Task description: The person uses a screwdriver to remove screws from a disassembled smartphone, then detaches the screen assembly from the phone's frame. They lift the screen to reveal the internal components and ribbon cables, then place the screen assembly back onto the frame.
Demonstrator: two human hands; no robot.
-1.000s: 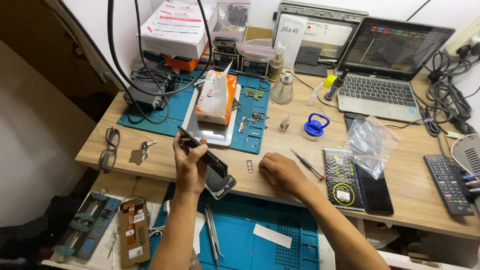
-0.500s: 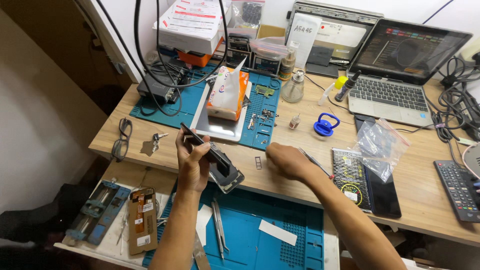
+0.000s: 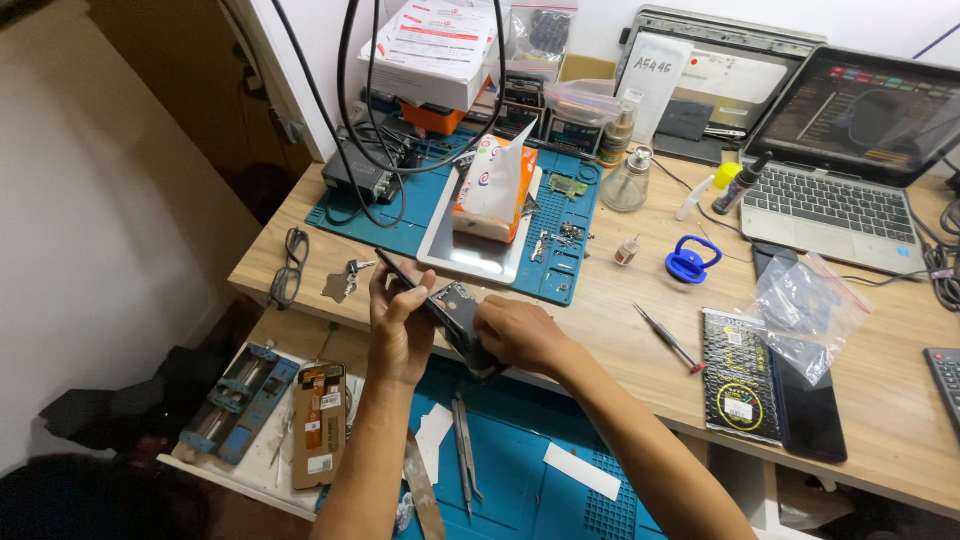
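Both hands are up over the front edge of the desk [image 3: 620, 330], right where the wood drops off to a lower blue mat [image 3: 520, 440]. The left hand [image 3: 398, 322] is wrapped around a dark phone [image 3: 452, 318] that's tilted, one thin end poking up and left past the fingers, so it's held in the air and not lying on anything. The right hand [image 3: 520, 332] is curled over the phone's lower end, fingers closed on it, and the two hands are practically touching. There's not much spare room: behind the hands there's a strip of bare wood, then a teal work mat [image 3: 575, 245] carrying a flat pale tablet [image 3: 470, 255] with an orange and white tissue pack [image 3: 495, 185] sitting on top, plus a scatter of tiny metal parts. To the right of the right hand there's more open wood, with a thin screwdriver [image 3: 668, 338] lying at an angle, a blue suction cup [image 3: 690, 262] further back, a glossy black packet [image 3: 740, 375] and a crinkly clear plastic bag [image 3: 808, 310]. A laptop [image 3: 850, 160] sits open at the far right corner. Left of the hands, near the desk's left edge, there are folded glasses [image 3: 288, 268] and some keys [image 3: 345, 275]. Down on the lower mat a pair of metal tweezers [image 3: 465, 450] lies just below the phone. Thick black cables [image 3: 370, 100] loop down from above at the back.
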